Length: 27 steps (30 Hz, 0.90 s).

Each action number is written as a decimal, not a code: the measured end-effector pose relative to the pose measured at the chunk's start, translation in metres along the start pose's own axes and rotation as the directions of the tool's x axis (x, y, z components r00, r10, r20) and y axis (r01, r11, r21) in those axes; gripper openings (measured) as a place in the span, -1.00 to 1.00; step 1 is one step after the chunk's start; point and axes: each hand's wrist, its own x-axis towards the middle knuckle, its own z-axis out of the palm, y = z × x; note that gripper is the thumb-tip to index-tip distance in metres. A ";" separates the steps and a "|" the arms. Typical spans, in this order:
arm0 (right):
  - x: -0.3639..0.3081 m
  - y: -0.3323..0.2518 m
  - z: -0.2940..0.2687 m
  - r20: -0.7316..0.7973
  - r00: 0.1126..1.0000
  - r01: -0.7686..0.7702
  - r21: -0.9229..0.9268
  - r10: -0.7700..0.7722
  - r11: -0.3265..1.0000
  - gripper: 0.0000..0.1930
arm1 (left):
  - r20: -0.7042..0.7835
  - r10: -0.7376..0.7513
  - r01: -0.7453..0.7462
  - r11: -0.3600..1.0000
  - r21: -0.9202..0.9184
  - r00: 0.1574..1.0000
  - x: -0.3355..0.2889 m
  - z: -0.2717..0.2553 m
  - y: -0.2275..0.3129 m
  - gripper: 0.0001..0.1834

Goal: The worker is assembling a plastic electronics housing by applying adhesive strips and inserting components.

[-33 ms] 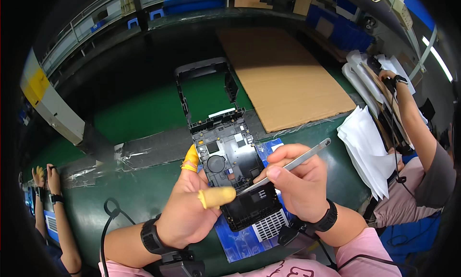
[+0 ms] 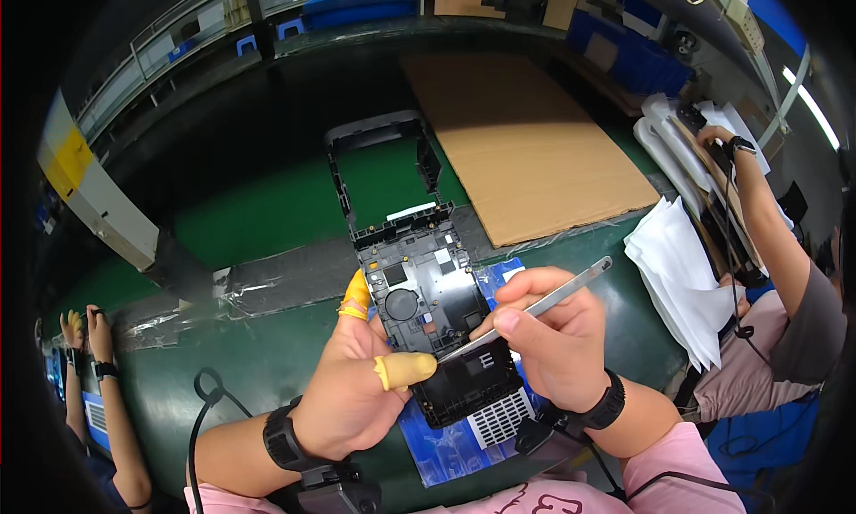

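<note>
My left hand (image 2: 348,389), with yellow finger cots on the thumb and a finger, grips a black plastic device housing (image 2: 419,282) by its left side. An open frame (image 2: 428,162) forms its far end, and small parts and a round disc (image 2: 401,304) show on its inner face. Between the thumb and fingers of my right hand (image 2: 557,336) is a slim silver metal tool (image 2: 566,291), shaped like tweezers. It slants down left, its tip close to my left thumb at the housing's near section. The exact contact point is hidden.
Under the housing lies a blue plastic-wrapped item (image 2: 446,452) on the green table (image 2: 241,336). A cardboard sheet (image 2: 535,157) lies beyond. White sheets of packing foam (image 2: 673,273) are at right, near a co-worker's arm (image 2: 767,211). Another person's hands (image 2: 94,336) show at far left.
Almost nothing differs. My left thumb has shifted very slightly by the tool's tip; both hands keep their holds.
</note>
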 end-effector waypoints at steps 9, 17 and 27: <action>0.013 -0.030 -0.021 -0.171 0.984 0.028 -0.085 -0.042 0.996 -0.81 | -0.043 0.256 -0.243 0.950 0.199 0.966 0.014 -0.024 0.032 -0.10; 0.039 0.030 -0.031 0.011 0.904 -0.426 -0.038 0.427 0.904 -0.87 | -0.125 0.289 -0.289 0.957 0.019 0.949 0.025 -0.038 0.049 -0.60; 0.046 0.050 -0.038 -0.076 0.964 -0.266 -0.203 0.256 0.942 -0.80 | -0.152 0.236 -0.246 0.968 -0.049 0.960 0.035 -0.045 0.044 -0.74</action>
